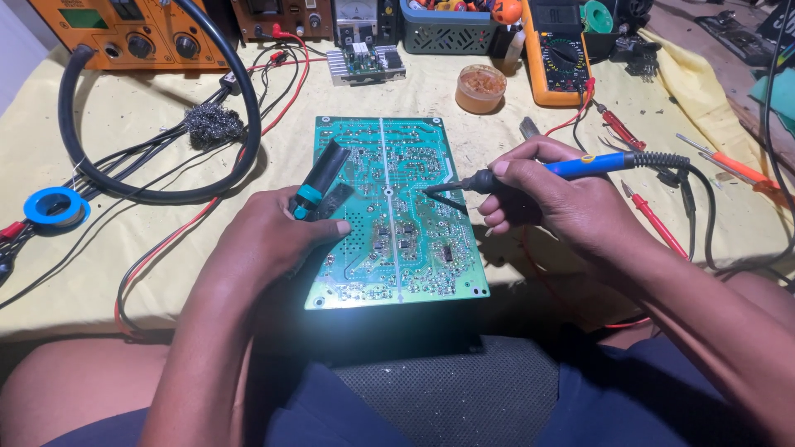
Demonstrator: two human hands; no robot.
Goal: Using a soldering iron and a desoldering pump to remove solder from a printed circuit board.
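bench entry: circuit board under the iron

we list a green circuit board (396, 215), solder side up, lying at the near edge of the yellow cloth (124, 248), half over the lap. our right hand (546, 199) is closed in a pen grip round a blue-handled soldering iron (530, 175), its tip at or just above the board's middle. our left hand (273, 236) is wrapped round a black and teal desoldering pump (319, 178), resting on the board's left edge. nearby: flux tin (480, 88), orange multimeter (556, 54), red test leads (654, 219), steel wool (212, 124), solder reel (55, 205). risks, as we judge them: the overhanging board could tip under pressure; a lingering tip could lift a pad or bridge joints; the iron's cord could snag the leads.
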